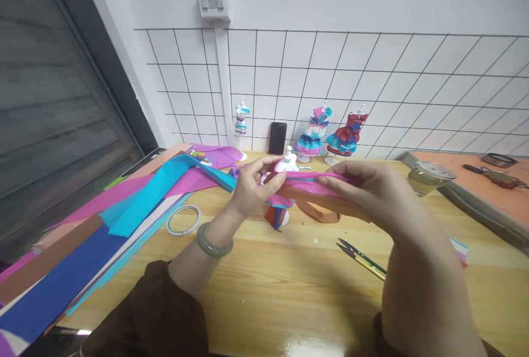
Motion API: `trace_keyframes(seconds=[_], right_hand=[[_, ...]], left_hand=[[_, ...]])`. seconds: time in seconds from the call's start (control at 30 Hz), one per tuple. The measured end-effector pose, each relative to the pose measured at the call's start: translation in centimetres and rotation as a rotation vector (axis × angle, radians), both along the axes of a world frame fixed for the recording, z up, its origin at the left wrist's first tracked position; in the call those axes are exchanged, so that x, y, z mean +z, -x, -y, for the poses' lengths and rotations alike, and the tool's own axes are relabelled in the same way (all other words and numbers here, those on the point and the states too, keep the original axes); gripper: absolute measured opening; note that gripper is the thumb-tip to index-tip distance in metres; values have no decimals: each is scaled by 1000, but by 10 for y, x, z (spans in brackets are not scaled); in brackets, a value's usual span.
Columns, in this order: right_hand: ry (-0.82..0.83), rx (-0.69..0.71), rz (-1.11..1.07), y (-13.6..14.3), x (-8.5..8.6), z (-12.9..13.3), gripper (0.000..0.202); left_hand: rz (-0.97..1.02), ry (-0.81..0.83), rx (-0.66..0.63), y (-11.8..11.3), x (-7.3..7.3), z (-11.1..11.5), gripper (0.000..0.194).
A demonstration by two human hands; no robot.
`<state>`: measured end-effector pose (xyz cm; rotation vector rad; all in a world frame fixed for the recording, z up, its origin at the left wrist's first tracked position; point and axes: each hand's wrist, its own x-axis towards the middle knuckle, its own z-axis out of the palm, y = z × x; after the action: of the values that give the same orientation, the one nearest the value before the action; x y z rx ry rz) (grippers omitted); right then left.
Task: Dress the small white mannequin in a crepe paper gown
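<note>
Head view: coloured strips [88, 269] crowd the left side of the desk [248, 285], with a tape roll [182, 233] just beside their edge. The left hand [253, 189] pinches a pink strip [303, 187] at a small white mannequin [287, 163]; open desk lies nearer the wearer. A brown strip [320, 215] hangs or lies below; overlap obscures which. The right hand's [366, 183] fingers grip the pink strip's other end, above snips [360, 258]. Rightward, a cup [432, 176] stands near a grey border [475, 208].

Pink strip [301, 185] with a thin blue line, nearly level before 1 small white mannequin [286, 164].
</note>
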<state>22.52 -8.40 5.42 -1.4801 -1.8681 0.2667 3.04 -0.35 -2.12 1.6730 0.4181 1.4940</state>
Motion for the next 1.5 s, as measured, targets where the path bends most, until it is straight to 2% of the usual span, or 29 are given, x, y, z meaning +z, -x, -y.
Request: trace_keyframes(seconds=[0.13, 0.37, 0.6, 0.93, 1.5], right_hand=[[-104, -46, -2, 2, -3, -7, 29], [17, 30, -89, 1, -9, -19, 33], [-67, 46, -121, 6, -12, -21, 28], [-199, 48, -85, 10, -15, -24, 20], [-182, 46, -61, 12, -16, -24, 22]], left_hand=[[5, 1, -41, 1, -2, -1, 32], [10, 21, -58, 2, 1, 2, 30], [14, 26, -84, 0, 4, 4, 28], [1, 24, -65, -3, 0, 5, 33], [10, 65, -72, -4, 4, 11, 26]])
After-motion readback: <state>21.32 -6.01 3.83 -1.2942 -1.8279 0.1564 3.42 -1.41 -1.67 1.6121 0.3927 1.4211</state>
